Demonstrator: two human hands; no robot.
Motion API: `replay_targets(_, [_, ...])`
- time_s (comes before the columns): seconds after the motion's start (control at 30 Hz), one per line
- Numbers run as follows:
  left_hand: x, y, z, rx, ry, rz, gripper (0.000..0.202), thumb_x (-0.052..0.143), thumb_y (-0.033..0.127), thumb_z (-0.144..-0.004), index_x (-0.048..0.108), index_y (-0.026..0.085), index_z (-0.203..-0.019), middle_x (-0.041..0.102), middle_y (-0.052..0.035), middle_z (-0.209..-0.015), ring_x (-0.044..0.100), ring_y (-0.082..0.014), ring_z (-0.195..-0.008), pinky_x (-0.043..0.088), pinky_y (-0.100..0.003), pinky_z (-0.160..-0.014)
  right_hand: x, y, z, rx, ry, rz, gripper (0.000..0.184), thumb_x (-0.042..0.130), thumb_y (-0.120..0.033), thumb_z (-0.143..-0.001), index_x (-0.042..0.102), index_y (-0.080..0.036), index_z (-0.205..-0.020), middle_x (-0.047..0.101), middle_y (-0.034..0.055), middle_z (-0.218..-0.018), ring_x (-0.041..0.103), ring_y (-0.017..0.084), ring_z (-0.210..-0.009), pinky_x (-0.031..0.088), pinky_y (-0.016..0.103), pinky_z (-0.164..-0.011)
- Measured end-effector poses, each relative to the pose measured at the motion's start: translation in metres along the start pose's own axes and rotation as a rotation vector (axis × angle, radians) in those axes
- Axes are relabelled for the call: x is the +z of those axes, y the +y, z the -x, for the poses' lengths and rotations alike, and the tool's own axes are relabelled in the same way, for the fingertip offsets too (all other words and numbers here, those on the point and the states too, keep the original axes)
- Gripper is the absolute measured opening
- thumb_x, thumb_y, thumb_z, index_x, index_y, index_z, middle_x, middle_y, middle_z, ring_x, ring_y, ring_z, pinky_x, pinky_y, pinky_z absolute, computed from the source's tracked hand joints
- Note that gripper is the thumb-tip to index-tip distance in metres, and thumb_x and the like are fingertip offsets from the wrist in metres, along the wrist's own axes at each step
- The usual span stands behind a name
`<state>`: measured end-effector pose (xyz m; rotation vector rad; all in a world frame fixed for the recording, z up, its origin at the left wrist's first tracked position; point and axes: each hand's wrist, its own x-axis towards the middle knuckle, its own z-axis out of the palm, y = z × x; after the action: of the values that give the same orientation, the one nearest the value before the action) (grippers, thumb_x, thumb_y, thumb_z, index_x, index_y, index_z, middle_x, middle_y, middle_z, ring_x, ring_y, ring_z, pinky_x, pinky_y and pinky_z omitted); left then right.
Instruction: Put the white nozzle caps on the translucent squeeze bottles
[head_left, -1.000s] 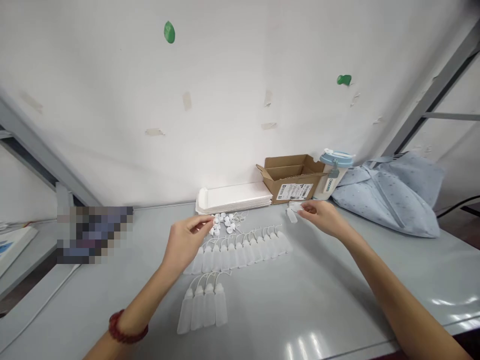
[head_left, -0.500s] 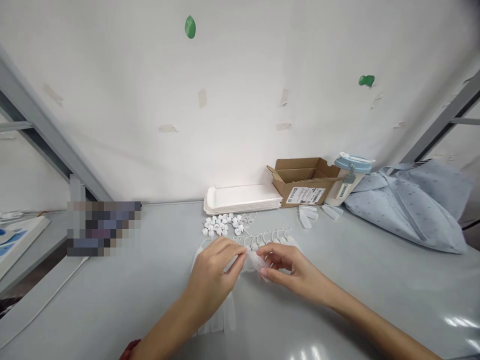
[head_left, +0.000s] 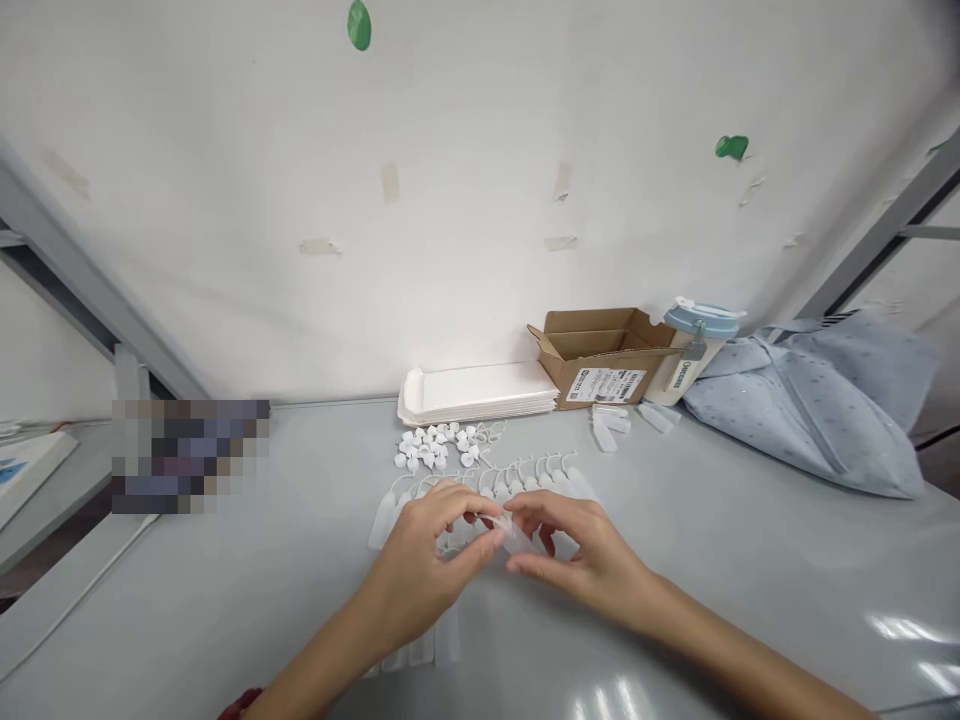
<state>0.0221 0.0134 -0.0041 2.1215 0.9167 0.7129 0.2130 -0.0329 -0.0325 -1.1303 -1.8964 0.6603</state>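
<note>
Both my hands meet over the table around one small translucent plastic sleeve (head_left: 517,540). My left hand (head_left: 427,555) pinches thumb and fingertips at its upper end, where a thin white cord shows. My right hand (head_left: 581,545) has its fingers curled around the body of the same sleeve. Just beyond the hands lies a row of similar sleeves (head_left: 551,482) with looped cords at their tops. More of them, including a corded sleeve (head_left: 381,522), lie left of my left hand. Several plain sleeves (head_left: 421,648) lie partly hidden under my left forearm.
Small white caps (head_left: 431,447) lie in a pile behind the row. Farther back are stacked white trays (head_left: 480,390), an open cardboard box (head_left: 607,375), loose sleeves (head_left: 604,432), a blue-lidded cup (head_left: 682,365) and a light blue bag (head_left: 802,410). A blurred-out patch (head_left: 187,455) covers the left.
The sleeve has tipped between my hands and its corded end now shows at my left fingertips. My left fingers have shifted onto that end. The whole view has swung slightly.
</note>
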Motion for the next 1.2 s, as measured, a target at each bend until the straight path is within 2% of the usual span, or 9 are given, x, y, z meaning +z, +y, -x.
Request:
replay_targets(0.2, [0.001, -0.002, -0.002, 0.125, 0.004, 0.012, 0.011, 0.059, 0.018, -0.081, 0.066, 0.023, -0.089, 0.065, -0.0005, -0.087, 0.055, -0.0174, -0.088, 0.047, -0.030, -0.077, 0.006, 0.000, 0.002, -0.087, 0.073, 0.070, 0.042, 0.061, -0.046, -0.080, 0.052, -0.021, -0.113, 0.063, 0.0000, -0.071, 0.054, 0.011, -0.058, 0.045, 0.020, -0.049])
replay_targets(0.37, [0.006, -0.008, 0.000, 0.279, 0.164, -0.168, 0.016, 0.058, 0.014, -0.080, 0.064, 0.020, -0.094, 0.062, -0.0056, -0.093, 0.052, -0.0209, -0.093, 0.046, -0.036, -0.079, 0.007, 0.002, 0.002, -0.138, 0.194, 0.208, 0.031, 0.055, -0.043, -0.085, 0.059, -0.017, -0.103, 0.062, 0.0020, -0.069, 0.053, 0.012, -0.056, 0.046, 0.021, -0.049])
replay_targets(0.47, [0.008, -0.006, 0.003, 0.330, 0.187, -0.213, 0.020, 0.054, 0.012, -0.081, 0.061, 0.019, -0.098, 0.062, -0.0066, -0.095, 0.052, -0.0219, -0.094, 0.046, -0.038, -0.081, 0.006, 0.003, 0.002, -0.145, 0.218, 0.290, 0.028, 0.054, -0.040, -0.087, 0.061, -0.017, -0.100, 0.063, 0.0032, -0.068, 0.054, 0.013, -0.056, 0.047, 0.023, -0.049])
replay_targets(0.53, [0.009, -0.002, 0.005, 0.287, 0.161, -0.163, 0.019, 0.053, 0.014, -0.081, 0.061, 0.020, -0.098, 0.063, -0.0059, -0.094, 0.053, -0.0216, -0.094, 0.047, -0.038, -0.081, 0.006, 0.003, 0.003, -0.163, 0.211, 0.334, 0.025, 0.053, -0.036, -0.088, 0.059, -0.017, -0.102, 0.064, 0.0053, -0.072, 0.057, 0.014, -0.058, 0.047, 0.023, -0.051])
replay_targets(0.7, [0.010, 0.006, 0.004, 0.020, 0.118, 0.013, 0.010, 0.054, 0.023, -0.083, 0.064, 0.023, -0.084, 0.064, -0.0009, -0.083, 0.058, -0.0179, -0.083, 0.050, -0.031, -0.074, 0.009, 0.005, 0.007, -0.248, 0.174, 0.382, 0.022, 0.054, -0.032, -0.088, 0.055, -0.019, -0.106, 0.068, 0.0085, -0.083, 0.061, 0.015, -0.063, 0.049, 0.024, -0.053])
replay_targets(0.8, [0.008, 0.007, 0.002, -0.023, 0.076, 0.049, 0.010, 0.056, 0.020, -0.081, 0.065, 0.024, -0.082, 0.065, 0.0009, -0.082, 0.059, -0.0166, -0.082, 0.049, -0.029, -0.075, 0.010, 0.006, 0.007, -0.265, 0.176, 0.364, 0.025, 0.058, -0.035, -0.086, 0.054, -0.020, -0.104, 0.068, 0.0075, -0.082, 0.061, 0.015, -0.064, 0.050, 0.024, -0.053])
replay_targets(0.93, [0.001, 0.006, 0.001, -0.007, 0.026, 0.105, 0.012, 0.057, 0.019, -0.081, 0.066, 0.025, -0.085, 0.065, 0.0006, -0.085, 0.060, -0.0165, -0.085, 0.048, -0.030, -0.078, 0.009, 0.000, 0.006, -0.210, 0.190, 0.260, 0.028, 0.061, -0.038, -0.082, 0.054, -0.020, -0.102, 0.068, 0.0052, -0.078, 0.060, 0.014, -0.060, 0.049, 0.024, -0.052])
replay_targets(1.07, [-0.003, 0.006, 0.001, -0.010, 0.023, 0.104, 0.010, 0.059, 0.020, -0.080, 0.066, 0.025, -0.085, 0.062, -0.0005, -0.085, 0.059, -0.0159, -0.081, 0.049, -0.029, -0.074, 0.007, -0.008, 0.006, -0.045, 0.115, 0.021, 0.027, 0.062, -0.034, -0.082, 0.055, -0.021, -0.105, 0.067, 0.0026, -0.077, 0.060, 0.013, -0.060, 0.050, 0.023, -0.054])
replay_targets(1.2, [0.001, 0.003, 0.001, 0.163, 0.133, -0.052, 0.013, 0.058, 0.016, -0.080, 0.062, 0.022, -0.091, 0.062, -0.0033, -0.088, 0.058, -0.0184, -0.085, 0.050, -0.032, -0.075, 0.009, -0.009, 0.004, 0.113, 0.084, -0.163, 0.026, 0.062, -0.033, -0.081, 0.058, -0.019, -0.102, 0.061, -0.0014, -0.063, 0.058, 0.012, -0.056, 0.049, 0.024, -0.054])
